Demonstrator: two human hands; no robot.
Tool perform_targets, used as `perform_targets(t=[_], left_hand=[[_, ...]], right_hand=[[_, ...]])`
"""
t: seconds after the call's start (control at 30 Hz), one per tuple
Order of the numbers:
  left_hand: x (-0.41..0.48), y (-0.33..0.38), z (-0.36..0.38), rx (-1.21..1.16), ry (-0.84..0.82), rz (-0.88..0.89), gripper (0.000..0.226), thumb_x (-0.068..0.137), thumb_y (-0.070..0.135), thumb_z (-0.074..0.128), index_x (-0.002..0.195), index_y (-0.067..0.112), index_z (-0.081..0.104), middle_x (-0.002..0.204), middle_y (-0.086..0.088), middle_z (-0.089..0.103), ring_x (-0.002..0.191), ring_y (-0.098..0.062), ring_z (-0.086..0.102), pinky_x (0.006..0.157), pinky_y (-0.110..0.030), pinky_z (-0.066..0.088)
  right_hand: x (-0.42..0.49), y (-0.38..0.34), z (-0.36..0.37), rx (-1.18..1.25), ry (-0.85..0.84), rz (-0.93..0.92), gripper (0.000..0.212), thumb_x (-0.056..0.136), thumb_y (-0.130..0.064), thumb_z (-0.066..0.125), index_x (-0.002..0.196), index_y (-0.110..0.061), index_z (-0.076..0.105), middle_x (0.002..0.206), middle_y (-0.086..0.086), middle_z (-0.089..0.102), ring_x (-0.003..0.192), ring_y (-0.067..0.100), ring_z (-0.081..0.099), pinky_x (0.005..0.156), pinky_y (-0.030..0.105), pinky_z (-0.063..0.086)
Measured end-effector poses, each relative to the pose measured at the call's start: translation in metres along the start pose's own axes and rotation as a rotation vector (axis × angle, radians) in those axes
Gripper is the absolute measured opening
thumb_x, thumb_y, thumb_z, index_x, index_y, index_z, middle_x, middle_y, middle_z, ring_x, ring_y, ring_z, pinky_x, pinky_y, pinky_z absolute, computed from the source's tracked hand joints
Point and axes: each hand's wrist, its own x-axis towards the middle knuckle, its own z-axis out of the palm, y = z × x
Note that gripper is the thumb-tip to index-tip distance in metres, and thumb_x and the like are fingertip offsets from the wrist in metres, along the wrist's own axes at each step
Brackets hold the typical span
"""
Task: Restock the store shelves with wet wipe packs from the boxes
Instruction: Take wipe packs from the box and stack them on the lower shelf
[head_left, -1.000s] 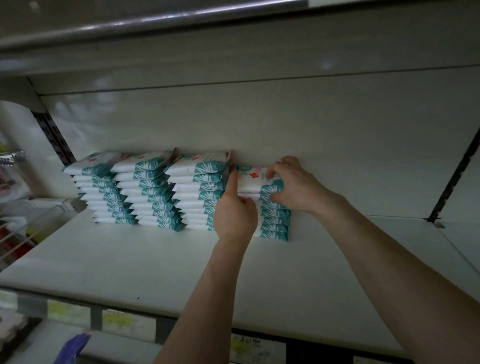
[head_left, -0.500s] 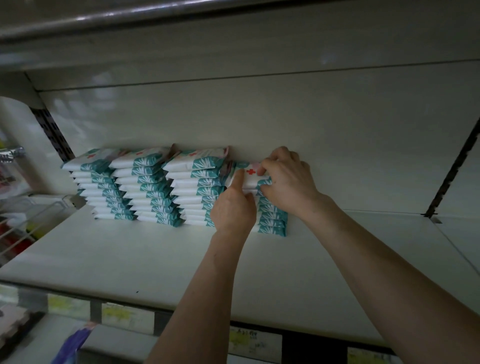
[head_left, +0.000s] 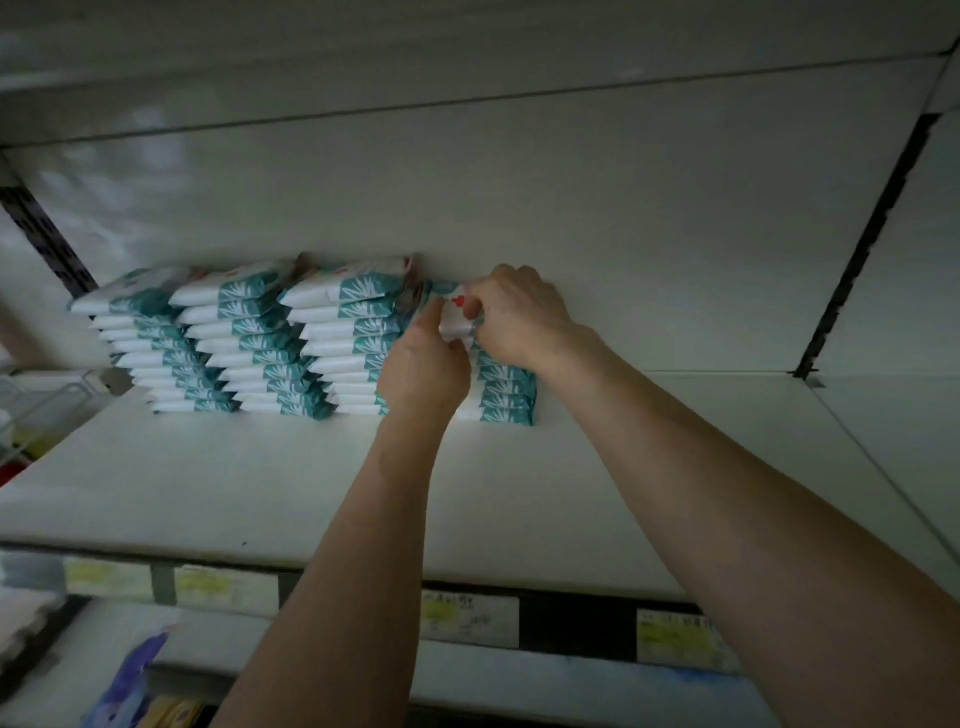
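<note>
Take the rightmost stack (head_left: 506, 397) of white-and-teal soft plastic wet wipe packs as your mark. To its left, and close against it, three full stacks (head_left: 244, 338) of the same packs stand a little taller, so this one probably has room for more.

Your left hand (head_left: 423, 371) is in front of that stack's left edge. Its fingers are curled, and thumb and fingertip pinch the left end of the top pack (head_left: 453, 318), a white soft plastic pack with a red cross. The pack lies on top of the stack, slightly tilted and not yet flat. Your right hand (head_left: 519, 317) covers the stack's upper right, with its fingers curled over the pack's right end.

Lower the left end without snagging the neighbouring stack. Square the pack's edges with the packs beneath, then slide it back towards the pale back panel (head_left: 623, 234) behind the stack. These soft packs will likely slip, so press it flat before you release, one hand at a time.

Nothing props the stack on its right, where the white metal shelf (head_left: 649, 467) lies bare, so do not push that way.
</note>
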Motion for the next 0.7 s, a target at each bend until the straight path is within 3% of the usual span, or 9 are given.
perform_targets(t=[0.1, 0.2, 0.33, 0.53, 0.7], left_hand=[[-0.009, 0.001, -0.001, -0.066, 0.019, -0.033, 0.056, 0.094, 0.017, 0.05, 0.146, 0.029, 0.036, 0.12, -0.009, 0.065, 0.109, -0.03, 0.059, 0.083, -0.034, 0.046], [-0.034, 0.0, 0.004, -0.13, -0.026, -0.074, 0.052, 0.093, 0.02, 0.052, 0.143, 0.026, 0.043, 0.121, -0.009, 0.065, 0.114, -0.029, 0.058, 0.094, -0.038, 0.047], [-0.069, -0.003, 0.014, -0.127, -0.114, -0.091, 0.047, 0.092, 0.017, 0.051, 0.139, 0.022, 0.05, 0.12, -0.009, 0.066, 0.112, -0.027, 0.058, 0.088, -0.033, 0.045], [-0.099, 0.003, 0.018, -0.115, -0.189, -0.041, 0.041, 0.094, 0.021, 0.055, 0.135, 0.022, 0.054, 0.129, -0.005, 0.06, 0.117, -0.023, 0.056, 0.089, -0.028, 0.042], [-0.124, 0.023, 0.026, -0.168, -0.335, 0.093, 0.039, 0.095, 0.022, 0.055, 0.135, 0.021, 0.054, 0.126, -0.006, 0.061, 0.114, -0.021, 0.057, 0.084, -0.022, 0.038]], right_hand=[[-0.011, 0.0, -0.006, 0.129, 0.039, 0.028, 0.034, 0.09, -0.006, 0.056, 0.12, -0.021, 0.063, 0.13, 0.005, 0.052, 0.122, 0.027, 0.046, 0.101, 0.035, 0.039], [-0.036, -0.001, -0.003, 0.31, 0.067, 0.097, 0.036, 0.089, -0.002, 0.053, 0.117, -0.019, 0.067, 0.129, 0.003, 0.059, 0.118, 0.022, 0.053, 0.1, 0.029, 0.04], [-0.082, 0.002, 0.013, 0.48, 0.093, 0.208, 0.033, 0.091, -0.008, 0.049, 0.114, -0.019, 0.069, 0.123, 0.003, 0.064, 0.115, 0.022, 0.057, 0.097, 0.028, 0.043], [-0.131, 0.02, 0.027, 0.496, 0.059, 0.316, 0.027, 0.093, -0.013, 0.051, 0.115, -0.016, 0.068, 0.117, 0.005, 0.066, 0.107, 0.021, 0.06, 0.091, 0.031, 0.047], [-0.173, 0.036, 0.014, 0.447, 0.128, 0.461, 0.028, 0.096, -0.014, 0.052, 0.121, -0.014, 0.064, 0.122, 0.003, 0.064, 0.111, 0.017, 0.059, 0.095, 0.027, 0.046]])
